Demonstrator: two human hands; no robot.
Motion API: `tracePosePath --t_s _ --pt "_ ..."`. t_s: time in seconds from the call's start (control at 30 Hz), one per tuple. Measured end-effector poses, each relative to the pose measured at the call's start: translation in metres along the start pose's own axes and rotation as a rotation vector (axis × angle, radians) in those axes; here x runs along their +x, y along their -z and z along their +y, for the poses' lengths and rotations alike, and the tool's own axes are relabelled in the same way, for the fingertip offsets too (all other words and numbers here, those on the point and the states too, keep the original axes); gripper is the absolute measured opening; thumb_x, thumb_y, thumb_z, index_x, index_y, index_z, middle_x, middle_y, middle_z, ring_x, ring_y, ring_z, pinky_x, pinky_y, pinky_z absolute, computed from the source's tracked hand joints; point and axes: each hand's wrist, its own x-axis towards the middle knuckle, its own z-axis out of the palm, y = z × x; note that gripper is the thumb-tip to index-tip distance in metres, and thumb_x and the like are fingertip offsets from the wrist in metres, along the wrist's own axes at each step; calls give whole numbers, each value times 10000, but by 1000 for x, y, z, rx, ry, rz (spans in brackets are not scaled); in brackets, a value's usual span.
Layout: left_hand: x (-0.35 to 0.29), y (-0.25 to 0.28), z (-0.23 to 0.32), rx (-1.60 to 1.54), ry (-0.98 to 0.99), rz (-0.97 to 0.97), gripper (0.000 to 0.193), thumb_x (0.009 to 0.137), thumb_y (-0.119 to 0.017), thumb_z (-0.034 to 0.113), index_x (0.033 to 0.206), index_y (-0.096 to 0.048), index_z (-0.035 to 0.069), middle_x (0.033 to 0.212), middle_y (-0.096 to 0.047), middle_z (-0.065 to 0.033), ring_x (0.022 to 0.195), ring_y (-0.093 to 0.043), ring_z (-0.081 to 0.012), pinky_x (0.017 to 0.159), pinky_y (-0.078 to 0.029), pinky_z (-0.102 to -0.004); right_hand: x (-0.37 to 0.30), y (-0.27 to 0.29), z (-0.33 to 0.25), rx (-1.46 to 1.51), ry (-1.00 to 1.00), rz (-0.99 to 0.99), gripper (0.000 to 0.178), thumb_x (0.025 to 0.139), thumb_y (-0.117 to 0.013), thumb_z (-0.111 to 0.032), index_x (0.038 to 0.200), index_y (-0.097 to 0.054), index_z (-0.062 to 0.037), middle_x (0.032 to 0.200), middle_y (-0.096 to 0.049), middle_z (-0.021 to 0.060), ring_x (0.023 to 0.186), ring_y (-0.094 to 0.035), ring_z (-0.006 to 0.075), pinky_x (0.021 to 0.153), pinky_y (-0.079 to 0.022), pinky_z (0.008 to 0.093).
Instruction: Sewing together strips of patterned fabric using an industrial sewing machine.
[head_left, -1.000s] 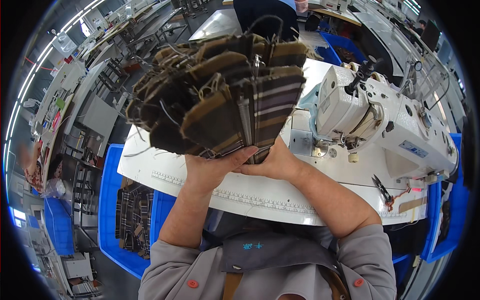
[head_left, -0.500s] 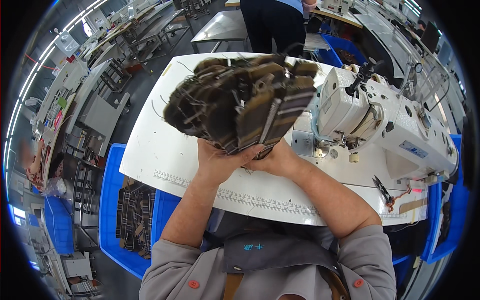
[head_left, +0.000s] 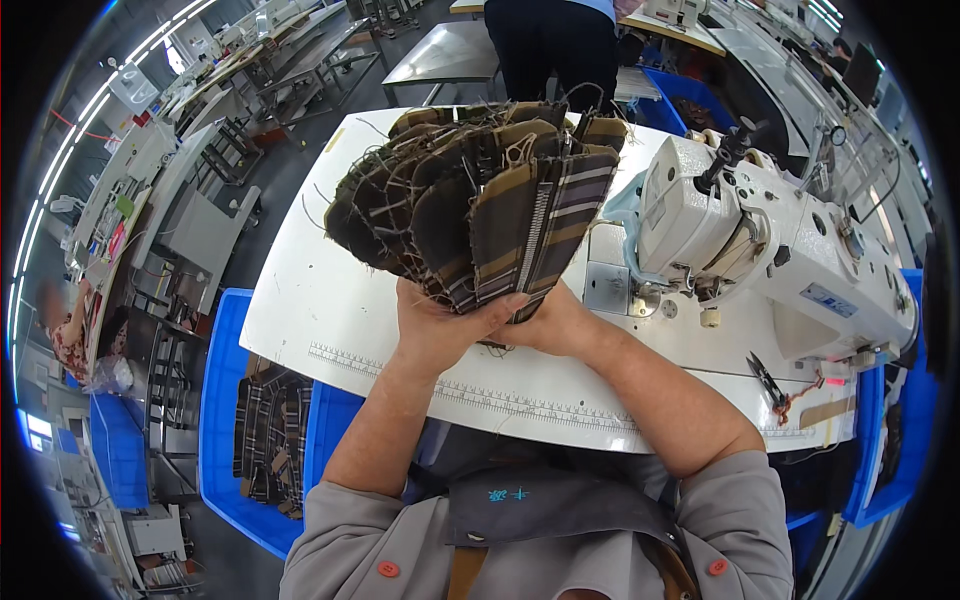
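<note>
Both my hands grip a thick bundle of dark striped fabric pieces (head_left: 440,215) by its near, narrow end. The pieces fan out away from me, brown, black and tan, with frayed edges and many loose threads. A zipper-like toothed strip runs along the front piece. My left hand (head_left: 445,325) wraps the bundle's left side, its thumb pressed on the front. My right hand (head_left: 550,320) closes round the right side; its fingers are partly hidden behind the cloth. The bundle is held above the white sewing table (head_left: 330,300), left of the white sewing machine (head_left: 720,220).
Black thread snips (head_left: 766,382) lie at the table's right. A printed ruler strip (head_left: 480,397) runs along the near edge. A blue bin (head_left: 225,430) with striped fabric stands at the left, other blue bins at the right. Another person (head_left: 555,50) stands beyond the table.
The fabric bundle has gone from motion-blurred to sharp and shifted very slightly left. Both hands keep their grip. The person beyond the table has moved a little to the right.
</note>
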Motion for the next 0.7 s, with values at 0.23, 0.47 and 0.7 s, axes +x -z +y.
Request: tracePosePath --t_s 0.23,0.47,0.7 --pt "-12 10 -18 112 94 -112 494 757 -905 -29 1208 -708 8 1139 -769 -96 1047 -736 -168 934 -613 -333 -5 0 5 22 29 74 351 810 -869 -131 1106 -727 -7 919 -765 93 814 -702 143 742 -573 316" --pt "-14 5 -22 34 164 -73 467 784 -910 8 1205 -709 19 1128 -769 -85 1035 -730 -160 933 -601 -318 -5 2 7 11 -47 51 367 782 -864 -116 1105 -733 -3 935 -773 103 830 -715 152 754 -580 330" --pt "-15 26 -21 -107 366 -115 443 924 -793 176 1298 -642 -7 1220 -714 -101 1093 -686 -185 959 -564 -346 -7 -11 -9 310 -208 -60 447 879 -845 -227 1237 -702 -1 1137 -758 109 1002 -713 168 885 -577 334"
